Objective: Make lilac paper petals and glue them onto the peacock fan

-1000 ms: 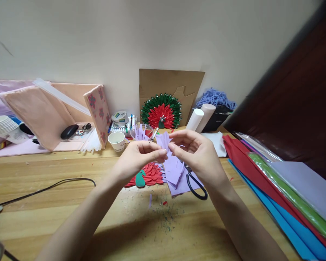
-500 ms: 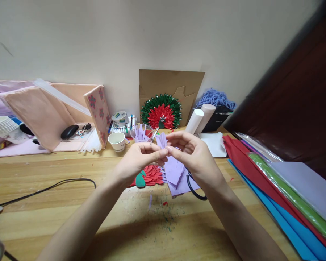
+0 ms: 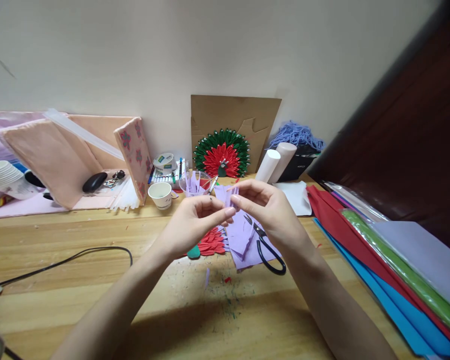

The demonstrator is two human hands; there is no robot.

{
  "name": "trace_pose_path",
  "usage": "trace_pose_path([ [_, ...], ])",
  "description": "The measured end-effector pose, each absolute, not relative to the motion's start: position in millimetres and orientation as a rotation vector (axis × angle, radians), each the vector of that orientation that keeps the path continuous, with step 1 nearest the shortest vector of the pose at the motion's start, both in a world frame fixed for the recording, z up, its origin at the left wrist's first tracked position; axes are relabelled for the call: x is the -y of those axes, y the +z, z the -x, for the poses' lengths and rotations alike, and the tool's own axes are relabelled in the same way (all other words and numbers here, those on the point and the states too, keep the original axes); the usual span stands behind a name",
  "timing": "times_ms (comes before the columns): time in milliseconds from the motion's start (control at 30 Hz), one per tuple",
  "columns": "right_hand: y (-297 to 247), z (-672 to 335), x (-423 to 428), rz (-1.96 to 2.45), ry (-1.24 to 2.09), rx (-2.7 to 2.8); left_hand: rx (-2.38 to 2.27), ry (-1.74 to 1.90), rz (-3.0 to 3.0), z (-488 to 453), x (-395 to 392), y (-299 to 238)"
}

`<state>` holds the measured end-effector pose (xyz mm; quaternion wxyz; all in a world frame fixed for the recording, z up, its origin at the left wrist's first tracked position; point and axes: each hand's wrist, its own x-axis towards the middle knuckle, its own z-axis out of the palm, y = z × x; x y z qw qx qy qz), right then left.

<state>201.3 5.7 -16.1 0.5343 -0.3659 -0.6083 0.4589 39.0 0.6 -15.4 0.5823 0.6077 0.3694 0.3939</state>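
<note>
A small piece of purple crepe paper (image 3: pixel 222 193), cut into strips, is held up between my two hands over the table. My left hand (image 3: pixel 204 216) pinches it from the left and my right hand (image 3: pixel 266 205) from the right, thumbs and fingertips close together. Below them lie purple paper sheets (image 3: pixel 242 240), and black-handled scissors (image 3: pixel 264 245) rest on those, partly behind my right hand. Partly covered by my left hand is a red paper-petal piece (image 3: pixel 212 242) with a green shape and purple petals along its edge.
At the back, a green and red petal peacock (image 3: pixel 222 155) leans on cardboard (image 3: pixel 236 110). A clear bowl of purple strips (image 3: pixel 195 184), a paper cup (image 3: pixel 160 195) and white rolls (image 3: pixel 268 165) stand nearby. Coloured paper (image 3: pixel 378 260) lies right; a black cable (image 3: pixel 67 260) left.
My right hand has shifted slightly, and the purple paper is now spread wider between my fingers. The scissors show more fully. The view has shifted a little.
</note>
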Motion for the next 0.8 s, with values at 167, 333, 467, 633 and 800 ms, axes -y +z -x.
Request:
trace_pose_path([
  [167,-15.6,-203.8,-7.1,0.838,1.101,1.403,-0.726,0.778,-1.111,-33.2,-8.8,-23.7],
  [333,-14.4,-202.1,-6.2,0.804,1.152,1.388,-0.611,0.664,-0.87,-34.5,-12.8,-33.1],
  [467,-14.4,-200.9,-6.3,0.785,1.181,1.378,-0.561,0.646,-0.764,-38.3,-11.0,-35.2],
  [633,-16.3,-200.1,-5.9,0.793,1.155,1.377,-0.549,0.642,-0.693,-41.8,-8.5,-32.5],
  [800,-16.0,-199.4,-5.2,0.797,1.149,1.381,-0.585,0.659,-0.673,-43.1,-8.2,-29.8],
])
